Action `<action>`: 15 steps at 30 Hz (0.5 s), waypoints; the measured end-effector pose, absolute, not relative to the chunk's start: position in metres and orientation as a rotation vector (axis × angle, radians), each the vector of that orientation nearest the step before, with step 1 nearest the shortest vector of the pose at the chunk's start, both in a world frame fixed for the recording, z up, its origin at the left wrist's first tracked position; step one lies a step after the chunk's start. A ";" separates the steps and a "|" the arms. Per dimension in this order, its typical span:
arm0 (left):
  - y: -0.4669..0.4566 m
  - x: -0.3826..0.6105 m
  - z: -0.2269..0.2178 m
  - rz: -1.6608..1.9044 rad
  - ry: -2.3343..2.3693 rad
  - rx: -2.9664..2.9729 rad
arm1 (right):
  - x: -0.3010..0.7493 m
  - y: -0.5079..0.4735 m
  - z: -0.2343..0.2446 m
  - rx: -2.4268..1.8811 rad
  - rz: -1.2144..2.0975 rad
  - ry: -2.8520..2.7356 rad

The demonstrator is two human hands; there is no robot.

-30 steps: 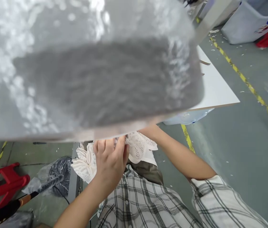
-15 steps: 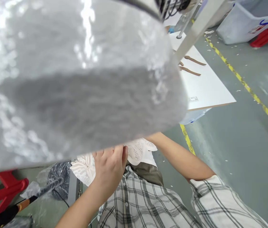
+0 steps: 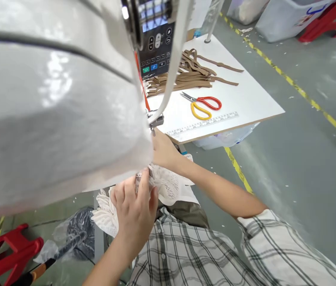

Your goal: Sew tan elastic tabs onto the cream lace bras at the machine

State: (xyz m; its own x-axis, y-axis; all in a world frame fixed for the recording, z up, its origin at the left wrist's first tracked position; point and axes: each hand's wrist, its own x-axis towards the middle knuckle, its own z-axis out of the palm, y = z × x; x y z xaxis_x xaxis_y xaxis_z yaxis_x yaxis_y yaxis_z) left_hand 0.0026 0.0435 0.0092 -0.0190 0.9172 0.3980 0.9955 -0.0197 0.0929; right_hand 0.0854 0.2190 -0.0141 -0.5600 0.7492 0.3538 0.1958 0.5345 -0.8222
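My left hand (image 3: 133, 200) lies on gathered white lace fabric (image 3: 169, 188), its fingers stretched forward and slightly apart. The fingertips press on the cloth beside the lower edge of a large, blurred white sewing machine head (image 3: 66, 119). My right hand (image 3: 164, 149) reaches in from the right, above the lace. Its fingers are hidden behind the machine head, so what they touch cannot be seen. More of the lace bunches up left of my left hand, and some hangs over my lap. A small metal fitting (image 3: 156, 119) sits just above my right hand.
On the white table (image 3: 254, 105) lie scissors (image 3: 202, 105) with red and yellow handles, brown straps (image 3: 191, 79) and a printed ruler (image 3: 206, 122). A control panel (image 3: 156, 47) stands behind. Red stools (image 3: 9, 252) and a plastic bin (image 3: 284, 22) are on the floor.
The view has shifted, so the machine head covers less and the scissors, straps and panel show. My right hand has come into sight; my left hand stays on the lace.
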 end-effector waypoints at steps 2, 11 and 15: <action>0.042 0.001 0.009 -0.561 -2.019 -2.047 | 0.086 0.219 -0.014 -0.748 0.994 -2.016; 0.040 -0.022 -0.005 -0.926 -2.215 -1.883 | 0.085 0.219 -0.018 -0.716 0.996 -1.987; 0.044 -0.031 -0.012 -1.344 -2.609 -1.758 | 0.084 0.217 -0.018 -0.745 0.980 -2.004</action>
State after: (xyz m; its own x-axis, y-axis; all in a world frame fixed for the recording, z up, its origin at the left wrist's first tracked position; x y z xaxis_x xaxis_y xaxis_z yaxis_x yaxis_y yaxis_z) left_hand -0.0313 0.0438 -0.0125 -0.4432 0.8770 0.1856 0.6602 0.1793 0.7294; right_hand 0.0842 0.2174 -0.0176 -0.5332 0.7557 0.3803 0.1639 0.5333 -0.8299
